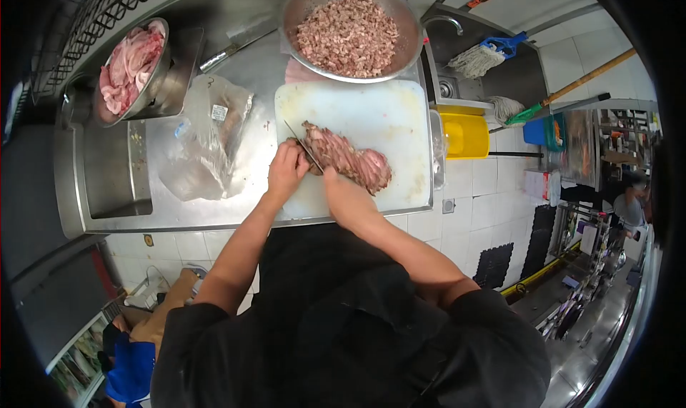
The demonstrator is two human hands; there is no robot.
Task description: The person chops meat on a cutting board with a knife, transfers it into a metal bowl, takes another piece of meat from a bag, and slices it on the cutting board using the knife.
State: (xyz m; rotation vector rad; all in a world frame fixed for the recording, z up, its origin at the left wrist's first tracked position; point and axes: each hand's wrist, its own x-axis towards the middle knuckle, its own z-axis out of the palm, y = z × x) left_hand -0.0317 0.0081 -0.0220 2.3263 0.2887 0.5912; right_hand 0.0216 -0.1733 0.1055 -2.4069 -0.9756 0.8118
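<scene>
On the white cutting board (400, 111) lies a piece of cooked-looking meat (350, 158), cut into slices that lean against one another. My right hand (348, 196) is closed round the handle of a knife (306, 146). Its blade stands on edge at the left end of the slices and points away from me. My left hand (288, 168) presses with curled fingers on the uncut end of the meat, just left of the blade. Fingers hide most of that end, and the knife's handle is covered by my right hand.
Behind the board stands a steel bowl (411, 47) of chopped meat. A clear plastic bag (204, 143) lies to the left, near a bowl of raw meat (132, 68). Sinks, mops and a yellow bin (466, 135) flank the counter. Another person (132, 365) is at lower left.
</scene>
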